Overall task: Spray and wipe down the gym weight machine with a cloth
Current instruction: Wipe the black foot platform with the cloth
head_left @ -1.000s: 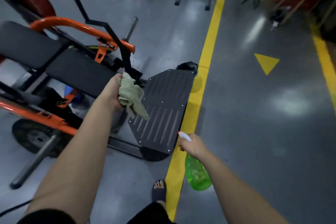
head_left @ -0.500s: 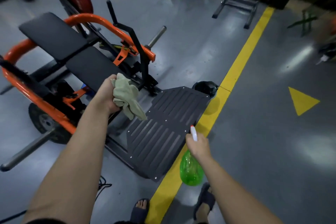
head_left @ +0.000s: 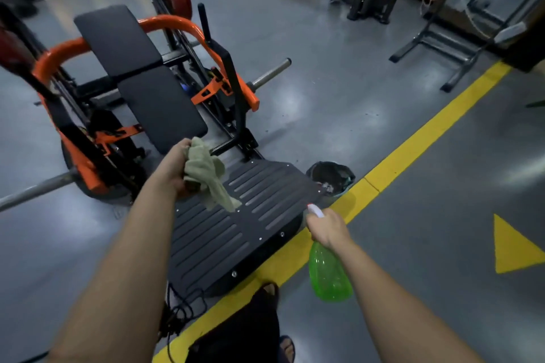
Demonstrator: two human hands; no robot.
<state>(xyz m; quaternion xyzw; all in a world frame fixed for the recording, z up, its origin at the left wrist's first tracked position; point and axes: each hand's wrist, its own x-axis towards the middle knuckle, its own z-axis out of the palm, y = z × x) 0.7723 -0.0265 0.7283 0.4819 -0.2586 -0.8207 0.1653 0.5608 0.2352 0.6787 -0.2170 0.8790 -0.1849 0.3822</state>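
An orange and black weight machine (head_left: 165,23) stands on the floor at the left, with black seat pads (head_left: 156,109) and a ribbed black footplate (head_left: 230,233) in front of me. My left hand (head_left: 174,171) grips a bunched olive cloth (head_left: 206,174) that hangs just over the footplate's near-left part. My right hand (head_left: 326,228) holds a green spray bottle (head_left: 328,274) by its white head, beside the footplate's right edge, the nozzle towards the plate.
A yellow floor line (head_left: 427,132) runs diagonally past the footplate, with a yellow triangle (head_left: 513,247) at the right. A small black bin (head_left: 330,177) sits by the plate's far corner. Black racks (head_left: 436,41) stand behind. A cable (head_left: 180,309) lies near my feet.
My view has swung left and closer, so the machine sits more centred. Both hands have moved nearer the footplate, the cloth now hanging over it and the bottle raised beside its right edge.
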